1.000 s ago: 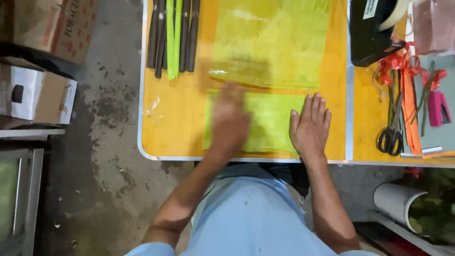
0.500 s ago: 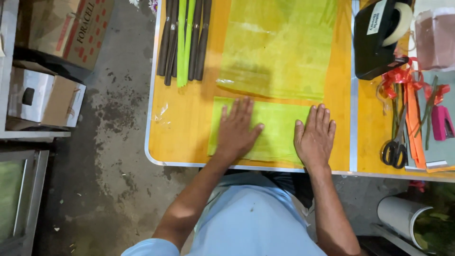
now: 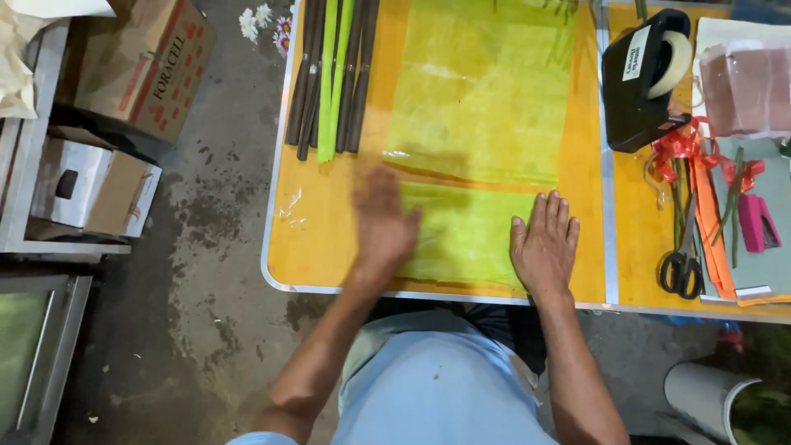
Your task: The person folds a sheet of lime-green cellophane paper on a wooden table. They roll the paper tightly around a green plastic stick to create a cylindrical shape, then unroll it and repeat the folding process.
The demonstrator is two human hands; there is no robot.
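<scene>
A folded strip of yellow-green wrapping sheet [image 3: 465, 235] lies near the front edge of the orange table [image 3: 329, 247]. My right hand [image 3: 544, 245] lies flat on the strip's right end, fingers apart. My left hand [image 3: 383, 221] is blurred with motion at the strip's left end, flat and holding nothing. A larger yellow-green sheet [image 3: 486, 91] is spread on the table behind the strip.
A bundle of dark and green sticks [image 3: 329, 74] lies at the table's back left. To the right are a black tape dispenser [image 3: 643, 78], red ribbon [image 3: 680, 148], black scissors [image 3: 682, 264] and a pink stapler [image 3: 754, 222]. Cardboard boxes [image 3: 140, 66] stand on the floor at left.
My left hand has slid left along the strip toward its left end. My right hand has stayed pressed on the right end. The camera has moved closer.
</scene>
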